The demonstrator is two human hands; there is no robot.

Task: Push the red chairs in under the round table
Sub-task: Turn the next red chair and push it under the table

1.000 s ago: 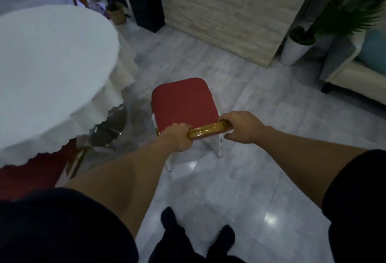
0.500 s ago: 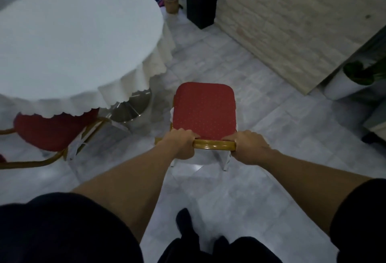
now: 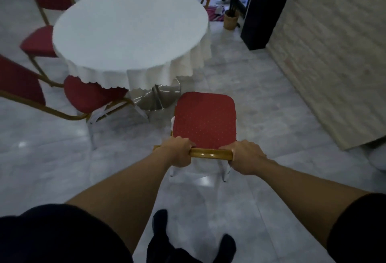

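Just below the centre of the frame, the red upholstered chair with a dotted fabric seat (image 3: 204,120) stands on pale grey polished floor tiles (image 3: 271,104), its squarish, round-cornered cushion facing up and its glossy golden top rail (image 3: 211,153) nearest the camera. Both hands are wrapped around that rail: the left hand (image 3: 177,152) is curled tight over its left end, fingers folded under, and the right hand (image 3: 246,157) is clenched the same way on its right end, with a short bare stretch of rail between them. White-wrapped chair legs (image 3: 226,170) show beneath the hands.

Up and to the left of the seat stands the round table draped in a white cloth with a scalloped hem (image 3: 129,33), on a shiny metal pedestal base (image 3: 155,99). The chair's front edge is near that base but the seat lies apart from the hanging cloth, not under it.

At the left of the frame, a second red chair with a gold tubular frame (image 3: 87,95) has its rounded seat partly tucked under the cloth. A third red chair (image 3: 39,39) stands at the upper left, its seat meeting the table's edge. Along the right side runs a rough, pale brick-textured wall (image 3: 334,53), and a potted plant in a tan pot (image 3: 230,19) stands at the top, beside a dark pillar (image 3: 261,7).
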